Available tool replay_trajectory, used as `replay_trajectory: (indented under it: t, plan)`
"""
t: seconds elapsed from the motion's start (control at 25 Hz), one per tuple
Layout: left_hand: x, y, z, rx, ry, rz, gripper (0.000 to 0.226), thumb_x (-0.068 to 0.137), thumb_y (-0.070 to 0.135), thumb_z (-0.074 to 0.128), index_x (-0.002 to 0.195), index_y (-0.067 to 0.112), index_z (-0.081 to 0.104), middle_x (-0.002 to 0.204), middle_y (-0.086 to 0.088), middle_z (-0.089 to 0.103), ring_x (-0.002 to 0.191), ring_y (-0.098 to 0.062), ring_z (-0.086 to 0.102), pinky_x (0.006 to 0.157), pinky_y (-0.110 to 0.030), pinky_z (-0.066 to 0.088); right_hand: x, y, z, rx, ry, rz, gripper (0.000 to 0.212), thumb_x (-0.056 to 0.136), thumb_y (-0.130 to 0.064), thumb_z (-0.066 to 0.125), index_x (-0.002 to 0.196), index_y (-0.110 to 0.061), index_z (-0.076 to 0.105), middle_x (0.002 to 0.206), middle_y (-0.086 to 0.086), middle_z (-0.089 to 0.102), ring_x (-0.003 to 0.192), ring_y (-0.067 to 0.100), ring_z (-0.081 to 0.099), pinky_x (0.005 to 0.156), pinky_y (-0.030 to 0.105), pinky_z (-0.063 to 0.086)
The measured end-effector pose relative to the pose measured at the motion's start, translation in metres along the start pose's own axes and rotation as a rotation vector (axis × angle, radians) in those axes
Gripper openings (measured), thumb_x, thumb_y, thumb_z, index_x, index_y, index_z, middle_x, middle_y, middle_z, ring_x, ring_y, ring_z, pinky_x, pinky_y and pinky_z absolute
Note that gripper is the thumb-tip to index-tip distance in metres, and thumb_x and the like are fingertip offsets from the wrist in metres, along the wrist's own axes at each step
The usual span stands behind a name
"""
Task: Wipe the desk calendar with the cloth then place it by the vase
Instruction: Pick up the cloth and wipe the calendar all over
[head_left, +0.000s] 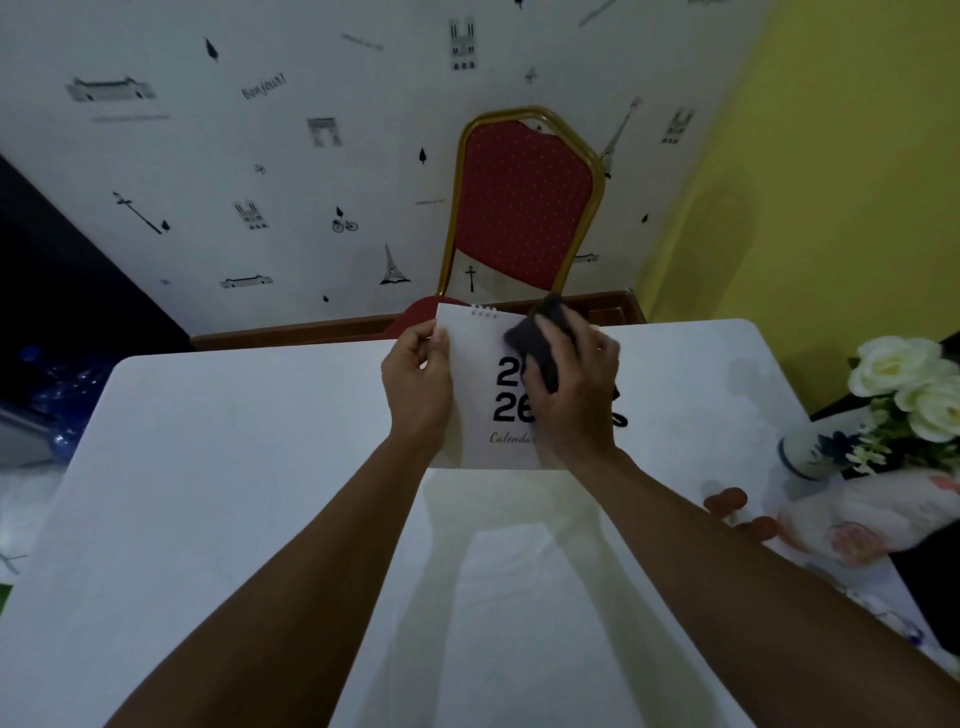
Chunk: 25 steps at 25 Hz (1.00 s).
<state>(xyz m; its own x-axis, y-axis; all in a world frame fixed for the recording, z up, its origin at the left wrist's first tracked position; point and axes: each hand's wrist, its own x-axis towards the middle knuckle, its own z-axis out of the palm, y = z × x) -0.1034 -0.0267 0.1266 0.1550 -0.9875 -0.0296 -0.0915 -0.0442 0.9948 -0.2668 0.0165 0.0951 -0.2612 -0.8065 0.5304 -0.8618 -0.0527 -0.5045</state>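
We see a white table (208, 519) that fills the lower part of the view, and behind it a wall with small black drawings of towers and bicycles (260, 182). At the far side of the table stands a red chair with a golden frame (524, 202).

Over the middle of the table, near its far edge, we hold the desk calendar (480, 410), lifted from the surface and with its white cover toward us. It carries big black digits and the word "Calendar" below them, and small rings at the top edge.

Our left hand (418, 384) is closed around the left edge of the calendar, thumb on the front. Our right hand (574, 395) lies on the right half of the cover and presses the dark cloth (540, 343) flat against it; the cloth is under the fingers and covers part of the digits.

At the right edge of the table stands the vase (805, 452), white with blue pattern, holding white flowers (904, 379). It is well apart from the calendar. Just in front of the vase lies a pale soft toy (857, 519).
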Motion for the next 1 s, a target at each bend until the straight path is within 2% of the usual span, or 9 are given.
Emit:
replay_trajectory:
  t: [0.12,0.2,0.28,0.4,0.44,0.64,0.72,0.8,1.0]
  plan:
    - [0.003,0.006,0.002,-0.046,0.013,-0.028,0.009,0.103,0.03,0.056,0.101,0.03,0.065,0.099,0.013,0.067,0.085,-0.001,0.067,0.057,-0.01,0.051,-0.025,0.009,0.0,-0.06,-0.164,-0.559,0.043,0.095,-0.027,0.07,0.136,-0.016,0.065,0.15,0.013,0.055,0.126,0.041,0.051,0.102,0.052,0.049]
    - [0.004,0.012,0.001,-0.079,0.007,-0.026,0.012,0.103,0.027,0.056,0.096,0.033,0.064,0.097,0.014,0.067,0.079,0.008,0.065,0.056,-0.006,0.051,-0.031,0.018,-0.006,-0.115,-0.24,-0.783,0.04,0.097,-0.029,0.068,0.136,-0.021,0.066,0.152,0.009,0.056,0.127,0.037,0.051,0.102,0.05,0.048]
    - [0.004,0.015,-0.002,-0.065,-0.016,-0.036,0.012,0.102,0.03,0.056,0.095,0.037,0.063,0.096,0.017,0.067,0.077,0.004,0.066,0.054,-0.007,0.05,-0.02,0.023,-0.009,-0.127,-0.162,-0.664,0.041,0.098,-0.03,0.066,0.138,-0.02,0.063,0.152,0.01,0.055,0.129,0.036,0.049,0.103,0.051,0.046]
    - [0.003,0.015,-0.004,-0.052,-0.023,-0.042,0.012,0.103,0.032,0.055,0.096,0.036,0.064,0.089,0.02,0.067,0.068,0.006,0.067,0.046,-0.005,0.048,0.019,0.024,-0.017,-0.077,0.028,-0.147,0.045,0.096,-0.024,0.066,0.14,-0.015,0.06,0.154,0.011,0.051,0.132,0.039,0.047,0.108,0.052,0.041]
    - [0.003,0.016,-0.004,-0.061,-0.016,-0.046,0.011,0.103,0.03,0.055,0.097,0.033,0.064,0.087,0.02,0.067,0.066,0.008,0.066,0.045,-0.005,0.047,0.024,0.022,-0.018,-0.062,0.044,-0.106,0.045,0.097,-0.023,0.064,0.141,-0.014,0.06,0.155,0.011,0.05,0.132,0.039,0.046,0.11,0.052,0.04]
    - [0.012,0.02,-0.006,-0.103,0.018,-0.108,0.012,0.103,0.03,0.055,0.101,0.026,0.066,0.092,0.012,0.067,0.078,-0.005,0.065,0.057,-0.016,0.051,-0.037,0.023,-0.013,-0.124,-0.181,-0.812,0.044,0.099,-0.024,0.067,0.142,-0.022,0.057,0.154,0.009,0.053,0.133,0.041,0.052,0.109,0.053,0.044]
    - [0.014,0.021,-0.009,-0.105,0.039,-0.113,0.012,0.103,0.03,0.055,0.099,0.029,0.066,0.089,0.014,0.068,0.077,-0.004,0.064,0.058,-0.016,0.05,-0.047,0.032,-0.017,-0.147,-0.214,-0.894,0.044,0.098,-0.023,0.067,0.141,-0.024,0.059,0.153,0.007,0.054,0.133,0.038,0.051,0.11,0.051,0.044]
    - [0.015,0.019,-0.012,-0.116,0.05,-0.123,0.011,0.103,0.03,0.055,0.103,0.027,0.066,0.09,0.014,0.068,0.078,-0.004,0.065,0.059,-0.017,0.05,-0.034,0.041,-0.025,-0.13,-0.187,-0.791,0.045,0.097,-0.024,0.069,0.141,-0.021,0.058,0.152,0.01,0.054,0.133,0.038,0.048,0.108,0.051,0.045]
    - [0.009,0.014,-0.01,-0.116,0.035,-0.159,0.011,0.102,0.031,0.056,0.103,0.026,0.066,0.089,0.013,0.068,0.074,-0.004,0.065,0.057,-0.018,0.05,0.027,0.04,-0.035,-0.101,0.02,-0.174,0.043,0.097,-0.023,0.063,0.139,-0.014,0.06,0.153,0.012,0.052,0.124,0.041,0.048,0.104,0.049,0.04]
